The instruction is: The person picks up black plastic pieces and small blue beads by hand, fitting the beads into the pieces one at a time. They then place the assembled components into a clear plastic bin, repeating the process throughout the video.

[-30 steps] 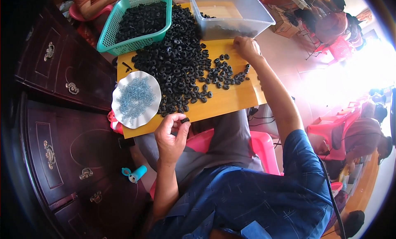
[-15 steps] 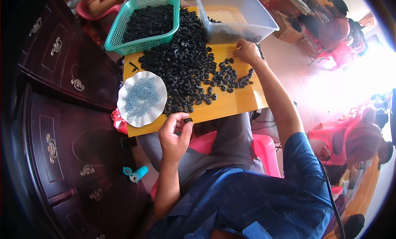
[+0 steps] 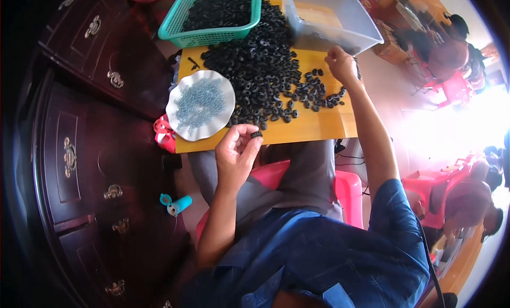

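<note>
Between the thumb and fingers of my left hand (image 3: 236,151) is a small black oval plastic part (image 3: 256,134), held just off the table's near edge. My right hand (image 3: 342,65) reaches to the far right of the table, beside the clear plastic bin (image 3: 366,38). Its fingers are curled together, and whatever they may hold is hidden. A big heap of similar black parts (image 3: 255,69) covers the middle of the table, with a looser group (image 3: 314,93) to its right. Left of the heap, a white scalloped plate (image 3: 229,103) carries many small bluish, thin pieces (image 3: 201,102).
A green basket (image 3: 212,38) full of black parts stands at the back left of the yellow table (image 3: 319,128). Dark wooden drawers (image 3: 74,148) rise on the left. A turquoise bottle (image 3: 180,204) lies on the floor. Other people sit at the right.
The whole view has shifted, so the table sits further right and higher. My left hand keeps hold of the black part; my right hand stays by the clear bin, fingers curled.
</note>
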The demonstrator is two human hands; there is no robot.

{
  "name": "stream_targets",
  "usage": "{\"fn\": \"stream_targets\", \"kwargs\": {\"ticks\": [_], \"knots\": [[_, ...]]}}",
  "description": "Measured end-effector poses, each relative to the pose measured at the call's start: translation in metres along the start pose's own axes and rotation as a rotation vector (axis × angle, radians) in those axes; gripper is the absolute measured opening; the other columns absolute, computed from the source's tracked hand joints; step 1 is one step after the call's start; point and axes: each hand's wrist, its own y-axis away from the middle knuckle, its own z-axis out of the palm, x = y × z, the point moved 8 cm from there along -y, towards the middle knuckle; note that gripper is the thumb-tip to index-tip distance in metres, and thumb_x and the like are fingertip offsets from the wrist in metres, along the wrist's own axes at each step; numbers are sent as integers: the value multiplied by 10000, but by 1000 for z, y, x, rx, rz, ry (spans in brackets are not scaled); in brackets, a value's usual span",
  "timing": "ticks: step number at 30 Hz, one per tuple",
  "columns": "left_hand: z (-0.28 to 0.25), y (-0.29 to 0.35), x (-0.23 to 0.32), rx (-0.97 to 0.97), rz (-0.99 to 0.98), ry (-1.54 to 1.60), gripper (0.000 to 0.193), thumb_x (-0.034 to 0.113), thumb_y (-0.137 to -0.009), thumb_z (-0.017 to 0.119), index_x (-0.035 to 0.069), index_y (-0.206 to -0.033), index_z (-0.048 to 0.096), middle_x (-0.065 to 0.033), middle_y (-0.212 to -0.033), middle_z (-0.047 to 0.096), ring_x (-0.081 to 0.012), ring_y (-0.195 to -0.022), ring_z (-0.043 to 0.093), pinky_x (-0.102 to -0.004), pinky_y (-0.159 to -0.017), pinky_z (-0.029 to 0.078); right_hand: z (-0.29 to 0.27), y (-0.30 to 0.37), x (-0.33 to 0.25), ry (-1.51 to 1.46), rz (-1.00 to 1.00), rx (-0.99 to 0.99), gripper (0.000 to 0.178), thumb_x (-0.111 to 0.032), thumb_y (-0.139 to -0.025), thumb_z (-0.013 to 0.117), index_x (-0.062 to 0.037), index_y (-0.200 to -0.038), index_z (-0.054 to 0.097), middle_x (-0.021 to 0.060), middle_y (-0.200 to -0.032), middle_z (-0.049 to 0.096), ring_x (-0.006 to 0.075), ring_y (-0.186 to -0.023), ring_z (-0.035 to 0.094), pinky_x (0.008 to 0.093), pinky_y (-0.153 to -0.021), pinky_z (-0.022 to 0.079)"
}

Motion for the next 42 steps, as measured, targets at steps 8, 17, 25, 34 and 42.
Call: {"fn": "stream_targets", "kwargs": {"ticks": [8,17,25,34,42], "knots": [[-6,0,-13,-39,-179,334,210,44,-947,710,14,-1145,648,-21,-938,684,-77,-747,651,-241,-731,576,-17,104,-115,-1114,-11,-266,118,-160,-999,651,-64,-1033,590,52,-972,739,96,-763,666,237,-677,522],[-4,2,-12,-36,-190,313,204,61,-955,689,18,-1151,655,-20,-956,685,-81,-731,641,-225,-689,532,17,216,-184,-1448,75,-564,129,-152,-1011,663,-80,-1063,570,56,-1035,718,82,-811,653,234,-740,518],[2,0,-10,-29,-176,300,195,27,-937,700,14,-1126,656,-4,-904,684,-54,-735,633,-196,-671,509,24,232,-182,-1541,167,-503,128,-167,-999,682,-86,-1057,600,11,-1020,670,73,-854,624,223,-770,504],[10,2,-14,-89,-208,305,191,-35,-924,684,-17,-1108,636,-55,-912,710,-93,-735,669,-216,-686,552,25,240,-181,-1605,174,-509,111,-102,-969,718,-66,-1009,621,-14,-917,650,64,-772,605,221,-703,515],[11,4,-15,-90,-211,324,145,-20,-931,684,-13,-1066,631,-84,-894,720,-118,-731,699,-238,-694,580,12,242,-179,-1447,43,-436,66,-36,-972,694,-23,-1003,637,20,-838,694,78,-721,665,225,-655,553]]}}
